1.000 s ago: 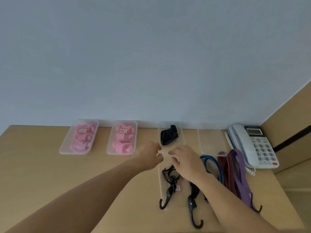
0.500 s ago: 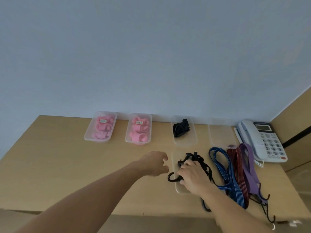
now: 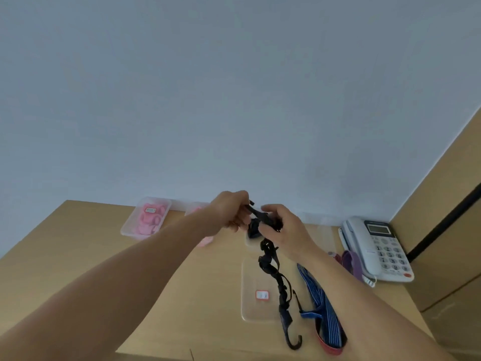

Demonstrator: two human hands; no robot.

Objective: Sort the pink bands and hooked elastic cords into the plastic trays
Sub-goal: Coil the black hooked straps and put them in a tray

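Both hands hold a black hooked elastic cord (image 3: 276, 272) up above the desk. My left hand (image 3: 229, 213) pinches its upper end, and my right hand (image 3: 283, 230) grips the bunched part just beside it. The rest of the cord hangs down, its lower hook near the desk's front edge. Under it lies a clear tray (image 3: 256, 308) with a small label. At the back left stands a tray of pink bands (image 3: 145, 218); a second pink tray (image 3: 205, 239) is mostly hidden by my left arm. Another tray (image 3: 251, 242) behind my hands holds a dark bundle.
A blue striped cord (image 3: 322, 308) and a red one lie right of the labelled tray, a purple cord (image 3: 351, 261) further back. A white desk phone (image 3: 380, 246) sits at the right by a wooden panel. An unfilled clear tray (image 3: 325, 230) stands by the wall.
Both hands have risen from the desk, lifting the black cord out of the near tray so it now hangs between them and the desk. The camera has tilted up.
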